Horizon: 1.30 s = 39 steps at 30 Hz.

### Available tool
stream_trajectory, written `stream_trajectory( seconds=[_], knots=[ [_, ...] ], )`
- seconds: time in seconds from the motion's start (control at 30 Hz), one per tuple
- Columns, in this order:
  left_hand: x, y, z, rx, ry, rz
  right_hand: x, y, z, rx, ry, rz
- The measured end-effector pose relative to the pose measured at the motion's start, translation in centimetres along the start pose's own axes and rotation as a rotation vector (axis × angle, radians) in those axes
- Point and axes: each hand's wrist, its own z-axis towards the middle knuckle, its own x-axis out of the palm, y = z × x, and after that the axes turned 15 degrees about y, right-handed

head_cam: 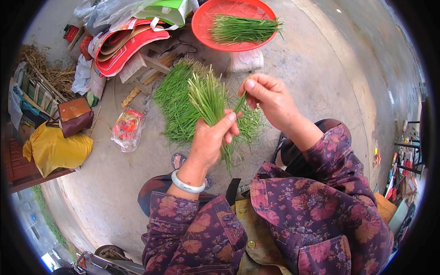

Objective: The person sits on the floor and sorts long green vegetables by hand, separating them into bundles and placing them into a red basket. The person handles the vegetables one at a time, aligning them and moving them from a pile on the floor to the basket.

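Observation:
My left hand [215,137], with a pale bangle at the wrist, grips a bunch of green chive-like stalks [209,99] whose pale ends point up and away from me. To its right, my right hand [270,98] pinches the ends of a few stalks that slant out from beside my left thumb. Below both hands, a large loose pile of the same greens [177,103] lies on the concrete floor, with short scattered pieces [251,125] at its right. Beyond them, a red perforated plastic basket [201,25] holds a neat bundle of greens [245,29].
A white bundle [246,61] is under the basket's near side. At the left are a wooden stool [132,68] beneath red bags, a clear-wrapped red packet [128,129] and a yellow plastic bag [56,147]. My knees and sandalled feet flank the work area.

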Motion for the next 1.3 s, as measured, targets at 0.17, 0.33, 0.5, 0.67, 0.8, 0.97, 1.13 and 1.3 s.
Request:
stream_trajectory(
  seconds=[0.17, 0.33, 0.5, 0.67, 0.8, 0.97, 1.13, 1.3],
  knots=[
    [-0.2, 0.5, 0.3, -0.013, 0.01, -0.031, 0.7, 0.0, 0.5, -0.028, -0.155, 0.363],
    [-0.4, 0.6, 0.2, -0.074, -0.012, -0.033, -3.4, 2.0, 1.0, -0.264, -0.229, 0.558],
    [-0.9, 1.0, 0.4, -0.05, -0.05, -0.035, -7.6, 3.1, 0.6, -0.422, -0.187, 0.76],
    [-1.8, 1.0, 0.3, -0.017, -0.128, -0.032, -9.0, 4.6, 0.0, -0.486, -0.262, 0.791],
    [-2.6, 0.8, 0.1, -0.004, -0.117, -0.071, -10.8, 5.5, -0.7, -0.537, -0.356, 0.568],
    [-2.2, -0.5, -0.6, -0.031, 0.146, -0.3, -7.5, 5.7, -0.8, -0.348, -0.29, 0.205],
    [-1.7, -0.6, -0.6, -0.03, 0.264, -0.364, -3.0, 3.9, -0.2, -0.101, -0.014, 0.058],
    [-1.2, -0.7, -0.3, -0.066, 0.326, -0.412, -0.7, 3.2, -0.6, 0.046, 0.198, -0.028]
  ],
)
